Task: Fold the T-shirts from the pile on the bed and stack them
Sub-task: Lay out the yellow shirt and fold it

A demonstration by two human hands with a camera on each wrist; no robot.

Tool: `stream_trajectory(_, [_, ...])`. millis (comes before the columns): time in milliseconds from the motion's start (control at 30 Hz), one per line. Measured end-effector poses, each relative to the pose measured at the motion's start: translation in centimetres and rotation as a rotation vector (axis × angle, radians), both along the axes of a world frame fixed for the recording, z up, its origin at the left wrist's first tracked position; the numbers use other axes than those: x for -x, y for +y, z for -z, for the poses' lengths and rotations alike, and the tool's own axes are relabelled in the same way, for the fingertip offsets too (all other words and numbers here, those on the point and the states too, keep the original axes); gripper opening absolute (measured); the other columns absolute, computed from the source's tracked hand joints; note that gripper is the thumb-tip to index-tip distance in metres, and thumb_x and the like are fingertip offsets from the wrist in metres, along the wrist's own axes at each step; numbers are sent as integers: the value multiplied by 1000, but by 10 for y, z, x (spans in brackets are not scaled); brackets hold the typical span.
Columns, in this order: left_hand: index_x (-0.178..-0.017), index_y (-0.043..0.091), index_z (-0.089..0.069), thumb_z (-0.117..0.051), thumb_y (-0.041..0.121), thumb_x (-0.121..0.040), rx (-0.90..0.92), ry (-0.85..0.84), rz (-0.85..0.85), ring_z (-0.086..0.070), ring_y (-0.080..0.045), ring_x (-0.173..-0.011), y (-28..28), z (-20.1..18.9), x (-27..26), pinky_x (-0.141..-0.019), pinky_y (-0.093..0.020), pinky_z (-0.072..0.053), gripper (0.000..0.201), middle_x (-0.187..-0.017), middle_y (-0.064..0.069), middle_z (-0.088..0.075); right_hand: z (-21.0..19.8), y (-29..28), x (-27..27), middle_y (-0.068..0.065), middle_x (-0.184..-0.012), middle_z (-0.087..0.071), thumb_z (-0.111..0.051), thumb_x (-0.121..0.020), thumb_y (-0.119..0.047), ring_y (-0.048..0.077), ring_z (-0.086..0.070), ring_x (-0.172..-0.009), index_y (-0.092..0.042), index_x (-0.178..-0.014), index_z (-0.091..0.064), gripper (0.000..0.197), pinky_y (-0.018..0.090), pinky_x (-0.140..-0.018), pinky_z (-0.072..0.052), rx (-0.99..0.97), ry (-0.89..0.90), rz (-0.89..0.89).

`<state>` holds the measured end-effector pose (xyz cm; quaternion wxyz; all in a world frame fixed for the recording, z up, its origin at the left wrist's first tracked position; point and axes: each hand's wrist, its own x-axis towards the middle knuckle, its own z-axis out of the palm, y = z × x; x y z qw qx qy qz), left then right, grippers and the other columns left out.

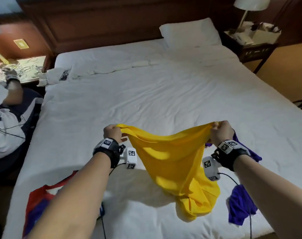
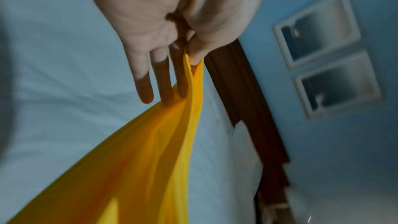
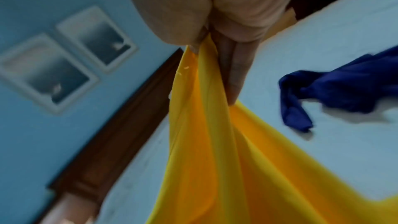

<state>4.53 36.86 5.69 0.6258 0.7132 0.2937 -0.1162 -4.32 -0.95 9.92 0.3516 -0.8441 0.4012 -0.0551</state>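
A yellow T-shirt (image 1: 171,159) hangs stretched between both hands above the white bed (image 1: 146,94); its lower end bunches on the sheet near the front. My left hand (image 1: 113,132) pinches one corner of the yellow T-shirt (image 2: 163,151) between thumb and fingers (image 2: 144,81). The opposite corner is pinched by my right hand (image 1: 219,131), where the yellow T-shirt (image 3: 215,142) runs down from the fingers (image 3: 234,77). A purple T-shirt (image 1: 241,206) lies crumpled under my right forearm, seen as a dark blue bundle (image 3: 336,91) in the right wrist view. A red and blue T-shirt (image 1: 41,199) lies beneath my left forearm.
A pillow (image 1: 190,31) sits at the head of the bed by the dark wooden headboard (image 1: 112,23). White crumpled cloth (image 1: 60,75) lies at the far left of the mattress. Nightstands (image 1: 250,42) flank the bed; another person (image 1: 7,118) sits at the left.
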Motion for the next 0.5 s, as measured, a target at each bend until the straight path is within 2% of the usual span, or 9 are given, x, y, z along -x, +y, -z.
stream_trajectory(67, [-106, 2, -72, -63, -1, -89, 127, -80, -118, -73, -46, -84, -10, -29, -31, -66, -54, -63, 19, -103, -29, -72, -19, -7, -38, 22, -117, -62, -46, -106, -25, 39, -59, -106, -3, -122, -57, 29, 37, -80, -45, -76, -187, 53])
stream_trajectory(133, [-108, 6, -72, -66, 3, -86, 150, -191, -164, -72, -49, -89, -17, -60, -66, -71, -59, -62, 22, -104, -28, -72, -42, -12, -77, 18, -112, -64, -48, -105, -29, 38, -62, -105, -6, -120, -59, 29, 46, -88, -51, -131, -354, 51])
stream_trajectory(200, [-105, 13, -72, -68, 9, -83, 160, -303, -176, -71, -48, -92, -24, -93, -97, -71, -61, -61, 23, -105, -25, -72, -66, -21, -114, 10, -102, -62, -49, -104, -34, 37, -64, -99, -11, -114, -60, 27, 54, -88, -55, -171, -490, 40])
stream_trajectory(267, [-101, 19, -71, -66, 15, -83, 148, -404, -183, -72, -43, -92, -26, -127, -121, -70, -57, -63, 19, -107, -22, -72, -95, -29, -144, 4, -99, -60, -49, -103, -37, 35, -66, -95, -19, -109, -58, 20, 59, -83, -57, -188, -601, 26])
stream_trajectory(333, [-96, 27, -70, -65, 17, -85, 122, -500, -188, -73, -40, -92, -23, -160, -140, -69, -50, -63, 15, -107, -20, -71, -129, -33, -165, 2, -100, -61, -48, -104, -35, 32, -67, -94, -22, -108, -56, 16, 58, -82, -58, -194, -702, 4])
stream_trajectory(400, [-89, 34, -71, -66, 18, -85, 114, -581, -201, -72, -40, -92, -20, -189, -150, -67, -46, -61, 17, -106, -21, -71, -161, -37, -176, 1, -102, -61, -48, -105, -35, 25, -67, -89, -18, -112, -58, 20, 54, -82, -60, -198, -791, 3])
stream_trajectory(500, [-96, 29, -70, -58, 12, -92, 131, -706, -211, -71, -38, -83, -16, -227, -146, -69, -45, -59, 21, -103, -20, -72, -192, -39, -181, 3, -102, -64, -49, -105, -34, 10, -63, -73, -13, -117, -59, 26, 48, -76, -62, -217, -899, -2])
